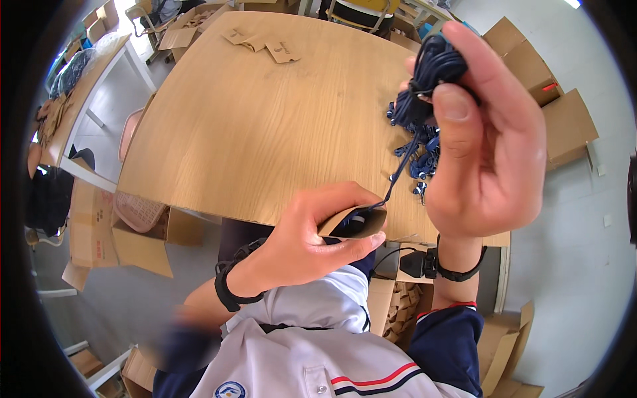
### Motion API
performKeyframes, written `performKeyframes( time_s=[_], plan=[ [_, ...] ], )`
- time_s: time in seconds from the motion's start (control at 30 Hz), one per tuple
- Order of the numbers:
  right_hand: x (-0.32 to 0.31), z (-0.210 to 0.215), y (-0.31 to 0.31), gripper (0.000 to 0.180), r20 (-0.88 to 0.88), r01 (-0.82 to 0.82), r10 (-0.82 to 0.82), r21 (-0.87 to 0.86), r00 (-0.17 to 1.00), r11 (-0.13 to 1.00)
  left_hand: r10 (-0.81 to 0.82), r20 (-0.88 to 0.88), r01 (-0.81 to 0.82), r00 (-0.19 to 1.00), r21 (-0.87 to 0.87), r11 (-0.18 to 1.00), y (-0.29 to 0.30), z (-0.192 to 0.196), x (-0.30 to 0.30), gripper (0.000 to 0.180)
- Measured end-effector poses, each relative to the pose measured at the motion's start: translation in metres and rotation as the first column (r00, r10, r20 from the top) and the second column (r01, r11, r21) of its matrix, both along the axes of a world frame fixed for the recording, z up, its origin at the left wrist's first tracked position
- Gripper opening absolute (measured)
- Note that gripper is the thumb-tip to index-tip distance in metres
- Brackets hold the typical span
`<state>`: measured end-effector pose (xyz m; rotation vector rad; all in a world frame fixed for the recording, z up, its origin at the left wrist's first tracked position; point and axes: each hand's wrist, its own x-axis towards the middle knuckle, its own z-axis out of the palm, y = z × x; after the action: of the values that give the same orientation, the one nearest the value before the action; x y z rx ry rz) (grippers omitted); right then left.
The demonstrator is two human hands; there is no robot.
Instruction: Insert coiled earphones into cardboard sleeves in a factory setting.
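My left hand [302,235] is closed round a small brown cardboard pouch [334,223], its mouth squeezed open and facing up. Inside the pouch, something dark blue with a pale part shows. Raised at the upper right, my right hand [494,149] pinches a bundled coil of dark blue earphone cable [434,65] between thumb and fingers. One strand of the cable runs down from the coil into the pouch mouth. Beneath and beside the right hand lies a pile of dark blue earphones [424,159] on the wooden table [265,132], partly hidden by that hand.
Flat brown cardboard pouches [282,52] lie at the table's far side. By my lap, an open box [401,305] holds many folded pouches. Cardboard boxes [564,129] stand along the right wall. A pink basket [138,211] rests in a box at the left.
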<state>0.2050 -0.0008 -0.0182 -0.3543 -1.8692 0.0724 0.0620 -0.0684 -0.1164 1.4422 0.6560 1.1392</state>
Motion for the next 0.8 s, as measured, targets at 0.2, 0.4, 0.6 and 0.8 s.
performKeyframes(
  time_s=[0.2,0.4,0.6,0.8],
  plan=[
    [-0.007,-0.013,-0.018,0.034,0.227,-0.155,0.137,0.064,0.964,0.986,0.009,0.219,0.027,0.976,-0.162,0.986,-0.007,0.005,-0.002,0.018],
    [-0.001,-0.037,-0.014,0.035,0.203,0.077,-0.152,0.334,0.967,0.939,-0.080,0.436,0.214,0.896,-0.266,0.940,-0.003,-0.002,-0.003,0.020],
    [0.005,-0.038,-0.003,0.034,0.225,0.194,-0.337,0.488,0.914,0.851,-0.047,0.502,0.239,0.864,-0.325,0.915,-0.002,-0.004,-0.003,0.022],
    [0.007,-0.028,-0.023,0.021,0.264,-0.043,0.055,-0.054,0.963,0.998,0.057,0.451,0.123,0.891,-0.361,0.924,0.006,0.000,0.001,0.026]
  ],
)
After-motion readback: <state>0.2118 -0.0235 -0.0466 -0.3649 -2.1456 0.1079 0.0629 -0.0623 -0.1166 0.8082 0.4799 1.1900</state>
